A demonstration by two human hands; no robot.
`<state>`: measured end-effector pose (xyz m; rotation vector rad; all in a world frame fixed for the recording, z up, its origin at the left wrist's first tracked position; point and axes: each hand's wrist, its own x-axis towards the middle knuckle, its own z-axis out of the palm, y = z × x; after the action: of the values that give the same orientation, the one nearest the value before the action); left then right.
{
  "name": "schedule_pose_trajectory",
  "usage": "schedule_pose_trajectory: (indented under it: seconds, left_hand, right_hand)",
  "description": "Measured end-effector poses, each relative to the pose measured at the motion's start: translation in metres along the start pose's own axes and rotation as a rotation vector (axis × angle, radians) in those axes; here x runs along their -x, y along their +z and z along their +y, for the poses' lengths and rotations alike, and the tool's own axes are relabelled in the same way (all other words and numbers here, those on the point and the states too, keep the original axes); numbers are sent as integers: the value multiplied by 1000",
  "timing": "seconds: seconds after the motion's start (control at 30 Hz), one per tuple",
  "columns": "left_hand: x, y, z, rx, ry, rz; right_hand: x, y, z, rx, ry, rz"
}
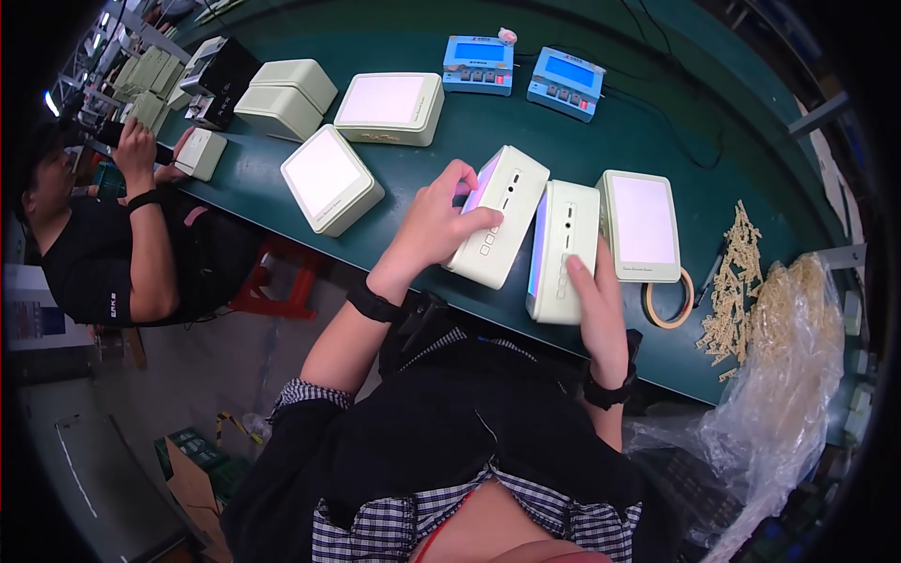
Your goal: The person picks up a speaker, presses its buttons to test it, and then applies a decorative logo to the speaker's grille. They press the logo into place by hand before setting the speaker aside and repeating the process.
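My left hand (427,225) is closed round a cream box-shaped device (502,230), its thumb on the panel by the square buttons and its fingers over the lit front. The device is tilted, its panel of ports and buttons facing up. Right beside it is a second cream device (568,239), also panel up, with a bluish glow along its left side. My right hand (601,310) grips that one from the right, thumb on the lower button area; the other fingers are mostly hidden. A third device (643,225) with a bright white screen lies just right of my right hand.
More lit cream devices (389,105) (330,178) and a pair of unlit ones (286,98) stand to the left. Blue testers (479,66) (567,83) sit behind. At right are a tape roll (649,305), small beige parts (735,281) and a plastic bag (788,347). A co-worker (103,225) sits left.
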<state>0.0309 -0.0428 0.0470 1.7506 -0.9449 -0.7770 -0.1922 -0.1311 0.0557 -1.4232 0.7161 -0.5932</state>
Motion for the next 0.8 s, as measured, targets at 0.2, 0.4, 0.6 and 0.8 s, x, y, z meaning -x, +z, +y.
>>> schedule_pose_trajectory:
  seconds: [0.2, 0.4, 0.6, 0.8]
  left_hand:
    - [5, 4, -1, -132, 37, 27]
    - [7, 15, 11, -158, 33, 22]
    - [8, 21, 14, -129, 39, 38]
    - [12, 25, 7, -66, 59, 81]
  right_hand:
    - [-6, 3, -7, 42, 67, -45]
    - [9, 21, -9, 398, -302, 19]
    - [-3, 15, -17, 647, -332, -35]
    - [-9, 13, -16, 671, -375, -41]
